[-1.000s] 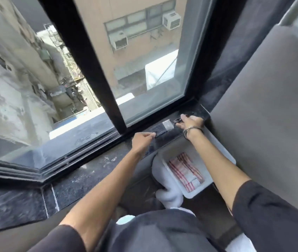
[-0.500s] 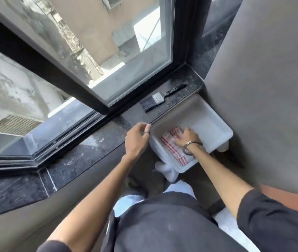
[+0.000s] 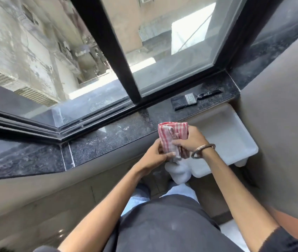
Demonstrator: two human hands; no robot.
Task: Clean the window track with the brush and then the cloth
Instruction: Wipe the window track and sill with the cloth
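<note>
A red-and-white checked cloth is bunched between both hands, just in front of the dark stone sill. My right hand grips its upper part, a metal bangle on the wrist. Lower down, my left hand pinches the cloth's bottom edge. The black brush with a metal ferrule lies flat on the sill at the right, untouched, handle pointing right. The dark window track runs along the base of the glass, behind the sill, with pale dust beside it.
A white plastic tray sits below the sill at the right, against the grey wall. The black sill carries pale dust. A black vertical window frame bar meets the track. A white-socked foot shows below my hands.
My right hand set the brush on the sill, reached into the tray and lifted the cloth out. My left hand left the sill and joined it on the cloth.
</note>
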